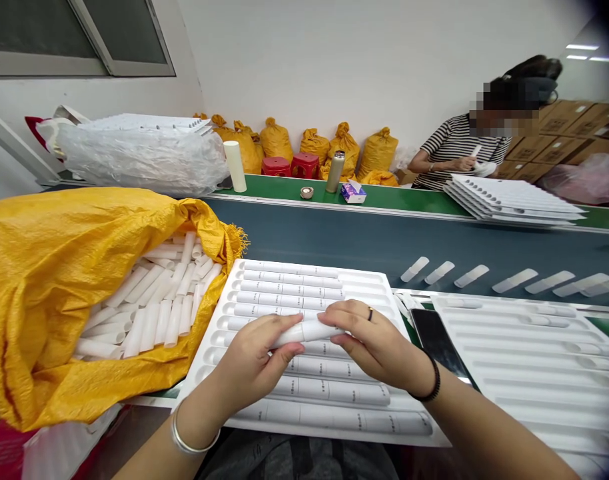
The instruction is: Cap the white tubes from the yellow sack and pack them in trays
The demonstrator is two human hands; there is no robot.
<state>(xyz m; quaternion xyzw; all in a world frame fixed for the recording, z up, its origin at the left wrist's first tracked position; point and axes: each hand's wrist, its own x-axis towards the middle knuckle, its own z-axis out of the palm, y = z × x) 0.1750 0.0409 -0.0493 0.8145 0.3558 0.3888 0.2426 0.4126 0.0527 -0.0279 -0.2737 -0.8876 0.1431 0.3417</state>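
White tube [315, 330] over the tray [372, 283], left hand [254, 353] and right hand [377, 343] each clamped on one end; light, even pressure and straight alignment should serve best.

You occupy a factory workstation, identified by the conveyor belt [309, 233], tubes [329, 388] in a tray [369, 283], stacked cartons [559, 133] and yellow sacks [379, 153] along the wall [309, 60].
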